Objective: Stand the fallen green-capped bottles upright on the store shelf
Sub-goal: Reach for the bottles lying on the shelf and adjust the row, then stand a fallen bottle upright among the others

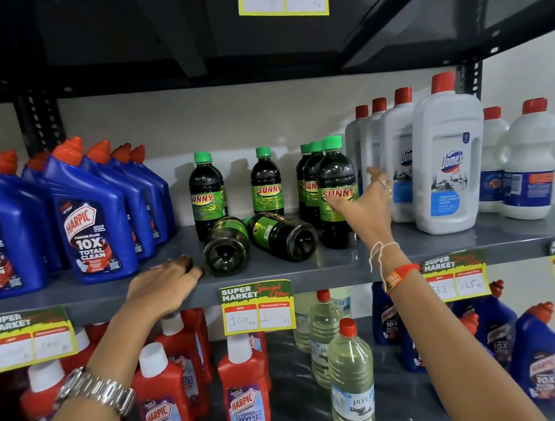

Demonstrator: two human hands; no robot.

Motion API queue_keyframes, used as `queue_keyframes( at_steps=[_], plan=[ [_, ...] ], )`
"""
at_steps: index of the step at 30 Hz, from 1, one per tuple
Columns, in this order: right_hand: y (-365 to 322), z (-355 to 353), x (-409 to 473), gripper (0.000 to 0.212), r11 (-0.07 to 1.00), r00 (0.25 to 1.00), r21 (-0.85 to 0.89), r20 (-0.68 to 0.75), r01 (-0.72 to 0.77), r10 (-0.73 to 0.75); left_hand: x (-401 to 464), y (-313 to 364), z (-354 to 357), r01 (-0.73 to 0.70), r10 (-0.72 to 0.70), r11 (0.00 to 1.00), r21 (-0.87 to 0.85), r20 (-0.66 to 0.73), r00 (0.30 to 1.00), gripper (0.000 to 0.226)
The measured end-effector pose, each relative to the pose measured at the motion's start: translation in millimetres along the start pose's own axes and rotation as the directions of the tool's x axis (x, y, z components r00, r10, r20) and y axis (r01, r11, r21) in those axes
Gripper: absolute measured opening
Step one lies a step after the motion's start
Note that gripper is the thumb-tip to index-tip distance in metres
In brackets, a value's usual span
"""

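While two bottles [281,234] lie fallen, five stand; both hands [362,204] spread.

Bright even store light, soft bottle shadows on the back wall [230,121], wide-angle bending at edges, slightly soft focus

Grey metal shelf [436,242], price tags clipped to its front edge. On it, left to right: a block of blue Harpic bottles [89,220] with red-orange caps, upright; green-capped Sunny bottles in the middle; white Domex bottles [447,165] with red caps, upright, at the right. Sunny group: one upright bottle at left [206,195], one further back [266,184], a row of three at right [334,193]. Two fallen bottles lie on their sides between them, bases facing forward: left one [227,246], right one [283,236], just beside each other. Left hand [166,284] rests flat on the shelf's front edge, near the left fallen bottle.
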State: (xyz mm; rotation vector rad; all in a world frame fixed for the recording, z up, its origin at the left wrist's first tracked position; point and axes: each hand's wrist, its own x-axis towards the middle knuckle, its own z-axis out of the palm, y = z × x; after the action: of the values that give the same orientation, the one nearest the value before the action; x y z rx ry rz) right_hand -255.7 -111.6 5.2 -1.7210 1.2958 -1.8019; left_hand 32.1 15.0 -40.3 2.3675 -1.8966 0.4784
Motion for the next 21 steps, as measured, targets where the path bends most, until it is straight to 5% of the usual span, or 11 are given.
queue_keyframes(
  at_steps=[4, 7, 10, 12, 15, 21],
  plan=[
    [-31.3, 7.4, -17.2, 0.063, 0.943, 0.924, -0.046, -0.186, 0.331, -0.333, -0.6, 2.9, -3.4, 0.035, -0.035, 0.999, -0.039, 0.005, 0.999, 0.043],
    [-55.6, 27.9, -21.8, 0.055, 0.863, 0.874, -0.145, 0.114, 0.485, -0.472, -3.5, 4.4, -6.0, 0.018, -0.018, 1.0, -0.001, 0.028, 0.999, 0.045],
    [-69.5, 52.2, -12.1, 0.068, 0.791, 0.789, -0.341, 0.553, 0.508, -0.268, -4.4, 5.3, -7.4, 0.04, -0.039, 0.998, -0.043, 0.02, 0.999, 0.046],
    [-74.1, 63.1, -4.2, 0.071, 0.767, 0.711, -0.437, 0.703, 0.47, -0.035, -4.9, 6.5, -8.1, 0.063, -0.063, 0.994, -0.086, 0.004, 0.998, 0.047],
    [-72.7, 76.2, 0.6, 0.06, 0.706, 0.641, -0.52, 0.758, 0.481, 0.121, -4.3, 6.7, -6.8, 0.067, -0.068, 0.992, -0.106, -0.003, 0.998, 0.049],
    [-65.5, 89.1, -3.3, 0.061, 0.624, 0.769, -0.627, 0.636, 0.466, 0.065, -4.9, 3.5, -4.9, 0.015, -0.015, 1.0, -0.016, 0.009, 1.0, 0.043]
  ],
)
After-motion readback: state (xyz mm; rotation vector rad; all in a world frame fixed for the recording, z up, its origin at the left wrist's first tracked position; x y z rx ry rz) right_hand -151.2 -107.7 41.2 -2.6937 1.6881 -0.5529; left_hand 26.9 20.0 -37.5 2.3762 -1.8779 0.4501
